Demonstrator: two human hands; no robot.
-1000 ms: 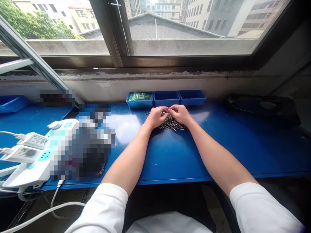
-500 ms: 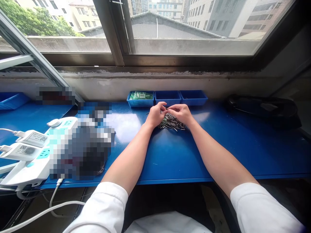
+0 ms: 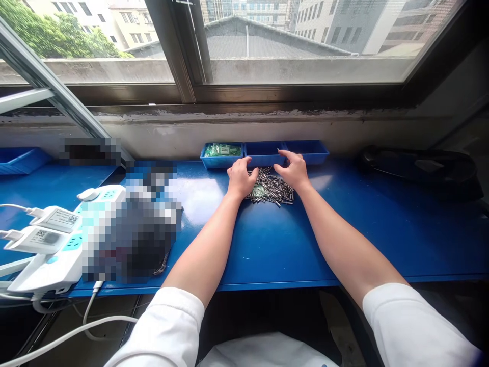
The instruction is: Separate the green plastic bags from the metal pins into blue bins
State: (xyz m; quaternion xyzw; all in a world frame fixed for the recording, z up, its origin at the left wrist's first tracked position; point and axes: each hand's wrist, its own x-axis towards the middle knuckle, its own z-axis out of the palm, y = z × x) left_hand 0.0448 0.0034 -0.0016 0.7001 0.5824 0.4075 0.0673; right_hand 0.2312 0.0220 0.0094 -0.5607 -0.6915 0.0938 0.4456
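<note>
On the blue table lies a pile of thin metal pins or screws (image 3: 277,187), with a few green pieces mixed in; their exact kind is too small to tell. My left hand (image 3: 240,178) rests at the left edge of the pile, fingers apart and thumb spread, holding nothing I can see. At the pile's far right side my right hand (image 3: 294,169) is raised with thumb and fingers spread, in front of the blue bins. Behind the pile stands a row of three blue bins: the left bin (image 3: 223,162) holds green packets, the middle bin (image 3: 263,149) shows its dark inside.
A white power strip (image 3: 72,239) with plugged chargers lies on the left, beside a blurred dark object (image 3: 132,234). A black bag-like object (image 3: 420,171) sits at the back right. The window sill (image 3: 160,114) runs behind the table (image 3: 275,250).
My hands, which met fingertip to fingertip over the pile, have parted. The right hand has moved up toward the bins and its fingers have spread; the left hand has opened too.
</note>
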